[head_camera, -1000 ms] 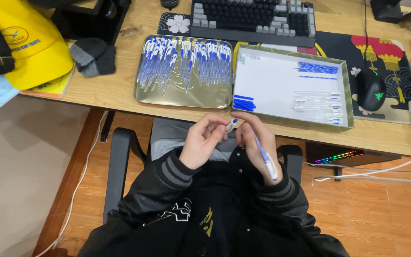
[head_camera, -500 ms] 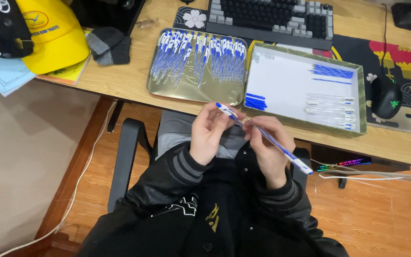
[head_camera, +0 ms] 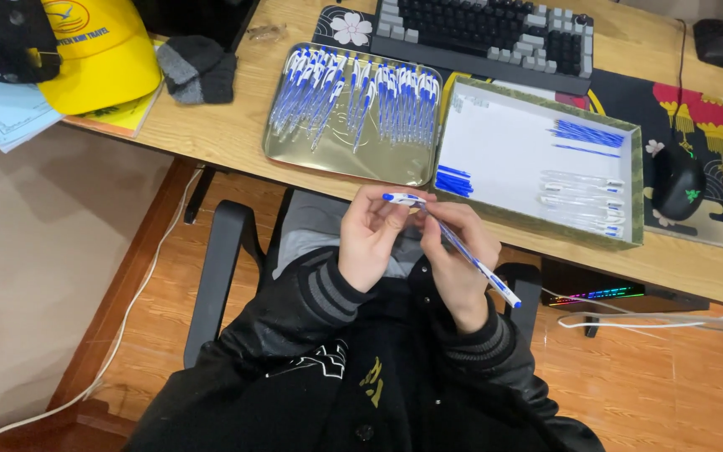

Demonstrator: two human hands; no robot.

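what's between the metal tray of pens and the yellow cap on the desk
In the head view, a dark grey knit item lies on the wooden desk between the yellow cap and the metal tray of pens.

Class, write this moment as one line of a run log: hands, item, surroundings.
left hand: grips pen tip end | right hand: holds pen barrel | metal tray: assembled pens | green box: pen parts

Place: it looked like a home office.
Tabletop (head_camera: 211, 134): wooden, carrying a keyboard (head_camera: 487, 33) and mouse (head_camera: 678, 180).
Seat: a black office chair (head_camera: 219, 268).
Floor (head_camera: 679, 377): wood boards.
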